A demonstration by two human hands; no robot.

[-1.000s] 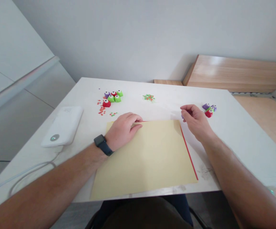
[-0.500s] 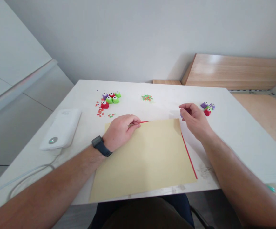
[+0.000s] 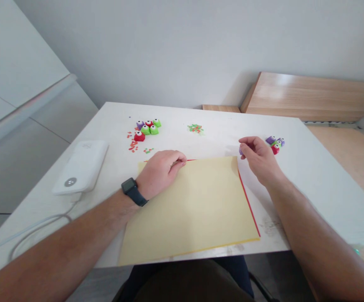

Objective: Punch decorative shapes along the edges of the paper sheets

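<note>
A pale yellow sheet of paper (image 3: 194,205) lies on the white table (image 3: 310,176), with a red sheet's edge (image 3: 249,203) showing under it along the right and top. My left hand (image 3: 161,172), a dark watch on its wrist, rests on the top left of the sheets with fingers curled, pinching the top edge. My right hand (image 3: 259,159) hovers at the top right corner, fingers curled round a small purple punch (image 3: 241,151) that barely shows.
Several small punches (image 3: 147,127) in red, green and purple sit at the back left amid paper bits (image 3: 134,144). More confetti (image 3: 196,128) lies mid-back. A few punches (image 3: 275,144) sit right. A white power bank (image 3: 81,166) with cable lies left.
Both hands stay almost where they were. The left fingers have shifted slightly on the paper's top edge; a yellow edge now shows along the bottom of the sheets.
</note>
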